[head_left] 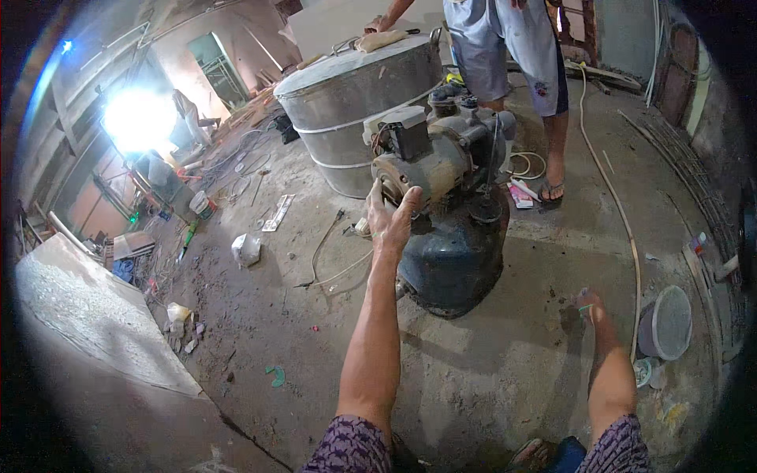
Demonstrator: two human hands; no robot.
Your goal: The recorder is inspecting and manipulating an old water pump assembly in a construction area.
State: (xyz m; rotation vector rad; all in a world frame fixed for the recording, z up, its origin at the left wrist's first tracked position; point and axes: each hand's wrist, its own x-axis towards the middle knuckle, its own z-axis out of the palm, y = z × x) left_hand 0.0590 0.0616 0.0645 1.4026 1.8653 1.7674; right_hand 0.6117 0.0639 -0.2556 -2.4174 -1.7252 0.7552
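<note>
A dusty water pump [430,169] with a grey cylindrical motor sits on top of a dark blue rounded pressure tank [453,268], which stands on the concrete floor. My left hand [390,221] grips the near left end of the motor, thumb on one side and fingers on the other. Out to the right of the tank, low over the floor, is my right hand [588,303]; its fingers are foreshortened and blurred, and something thin and green shows at it. Behind the pump stands a large grey metal drum [339,142] with a flat lid.
Beyond the pump stands a person [505,47] in light shorts, one hand at the drum lid. A long hose [611,173] runs along the right, near a bucket [666,323]. Rods [670,150] lie at far right. Cables, rubble and a pale board [95,315] lie left.
</note>
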